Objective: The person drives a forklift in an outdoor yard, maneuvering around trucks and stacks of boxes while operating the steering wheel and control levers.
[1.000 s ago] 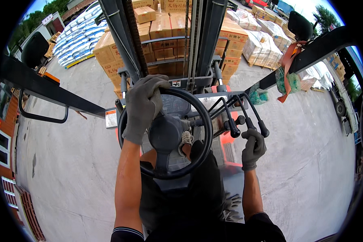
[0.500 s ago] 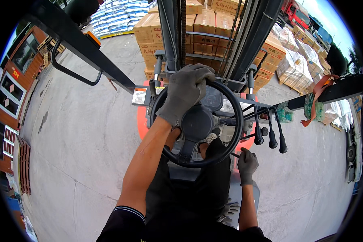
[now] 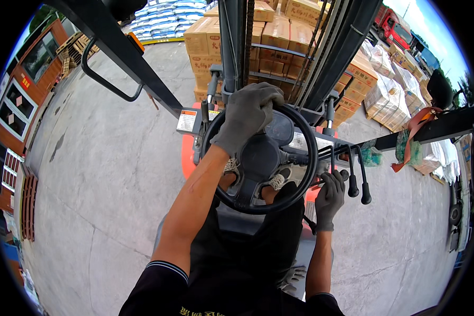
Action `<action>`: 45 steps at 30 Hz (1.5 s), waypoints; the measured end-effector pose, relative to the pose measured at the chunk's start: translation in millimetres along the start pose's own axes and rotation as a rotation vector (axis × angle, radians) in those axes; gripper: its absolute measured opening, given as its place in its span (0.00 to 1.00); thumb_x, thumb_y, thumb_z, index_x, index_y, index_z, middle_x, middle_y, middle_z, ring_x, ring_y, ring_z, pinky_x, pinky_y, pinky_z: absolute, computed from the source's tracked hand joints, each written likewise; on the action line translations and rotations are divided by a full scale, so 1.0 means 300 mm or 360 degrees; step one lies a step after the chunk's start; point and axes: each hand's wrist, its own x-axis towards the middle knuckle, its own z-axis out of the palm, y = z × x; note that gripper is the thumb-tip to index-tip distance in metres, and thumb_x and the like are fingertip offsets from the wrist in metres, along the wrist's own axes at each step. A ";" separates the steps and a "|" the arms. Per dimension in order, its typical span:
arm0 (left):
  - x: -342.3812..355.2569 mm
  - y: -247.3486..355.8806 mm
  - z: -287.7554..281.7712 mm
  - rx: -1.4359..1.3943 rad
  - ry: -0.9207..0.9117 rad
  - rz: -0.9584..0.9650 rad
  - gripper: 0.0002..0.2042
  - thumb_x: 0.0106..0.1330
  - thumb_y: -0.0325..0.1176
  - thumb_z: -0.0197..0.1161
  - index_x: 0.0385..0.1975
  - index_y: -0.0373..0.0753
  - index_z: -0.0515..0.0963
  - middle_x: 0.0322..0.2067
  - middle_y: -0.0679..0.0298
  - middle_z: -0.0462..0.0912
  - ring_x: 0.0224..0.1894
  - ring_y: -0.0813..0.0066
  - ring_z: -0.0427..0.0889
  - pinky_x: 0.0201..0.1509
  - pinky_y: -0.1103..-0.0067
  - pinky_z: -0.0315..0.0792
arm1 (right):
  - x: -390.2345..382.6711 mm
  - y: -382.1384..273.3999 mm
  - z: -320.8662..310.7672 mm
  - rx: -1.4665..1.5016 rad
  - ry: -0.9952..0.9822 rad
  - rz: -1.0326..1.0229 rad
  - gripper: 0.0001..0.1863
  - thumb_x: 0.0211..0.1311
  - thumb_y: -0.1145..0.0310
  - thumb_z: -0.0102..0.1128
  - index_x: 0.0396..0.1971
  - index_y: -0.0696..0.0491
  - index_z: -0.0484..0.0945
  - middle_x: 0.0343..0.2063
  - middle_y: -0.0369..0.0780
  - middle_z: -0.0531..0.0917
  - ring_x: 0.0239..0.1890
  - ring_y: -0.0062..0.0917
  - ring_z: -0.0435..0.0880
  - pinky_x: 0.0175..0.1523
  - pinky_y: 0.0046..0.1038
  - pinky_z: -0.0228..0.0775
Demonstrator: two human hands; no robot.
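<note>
My left hand [image 3: 247, 113], in a grey work glove, is closed over the upper part of the black steering wheel [image 3: 247, 211] of a forklift. My left forearm crosses the wheel's left side. To the right of the wheel, my right hand [image 3: 330, 197], gloved alike, has its fingers curled round the leftmost of the control levers; the hand covers that lever's knob. Two more black-knobbed levers [image 3: 353, 188] stand just right of it. Below my right hand, a short lever with a black knob [image 3: 311, 227] sits beside the seat.
Ahead, beyond the mast [image 3: 235, 47], stand stacked brown cartons [image 3: 275, 32]. White-blue sacks [image 3: 169, 20] are piled at the far left. Wrapped pallets [image 3: 387, 100] and a red truck [image 3: 394, 29] are at the right. A brown-walled building [image 3: 23, 84] and leaning pallets [image 3: 29, 208] line the left.
My right hand has moved up and forward from the low lever beside the seat to the leftmost control lever. My left hand stays on the wheel. The surroundings have shifted slightly in view.
</note>
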 end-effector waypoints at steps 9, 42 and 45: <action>0.013 0.026 0.000 -0.0083 -0.0032 -0.0017 0.08 0.65 0.22 0.67 0.38 0.43 0.90 0.43 0.66 0.94 0.49 0.58 0.92 0.56 0.66 0.86 | 0.079 -0.037 -0.076 0.0038 -0.0198 -0.0057 0.18 0.76 0.82 0.57 0.59 0.59 0.89 0.61 0.48 0.90 0.72 0.49 0.83 0.76 0.46 0.75; 0.082 0.117 0.198 -0.0051 -0.0484 0.0188 0.09 0.63 0.27 0.71 0.40 0.43 0.94 0.39 0.63 0.94 0.49 0.59 0.91 0.59 0.61 0.82 | 0.200 -0.031 0.017 -0.0120 -0.0223 -0.0033 0.15 0.78 0.78 0.60 0.56 0.57 0.90 0.52 0.44 0.95 0.61 0.39 0.93 0.66 0.37 0.81; 0.061 0.142 0.237 -0.0051 -0.0478 0.0317 0.09 0.63 0.26 0.71 0.40 0.42 0.92 0.41 0.62 0.93 0.50 0.60 0.91 0.57 0.61 0.83 | 0.188 -0.047 0.026 0.0021 -0.0118 0.0164 0.14 0.76 0.79 0.60 0.53 0.56 0.91 0.52 0.43 0.95 0.65 0.42 0.91 0.68 0.40 0.82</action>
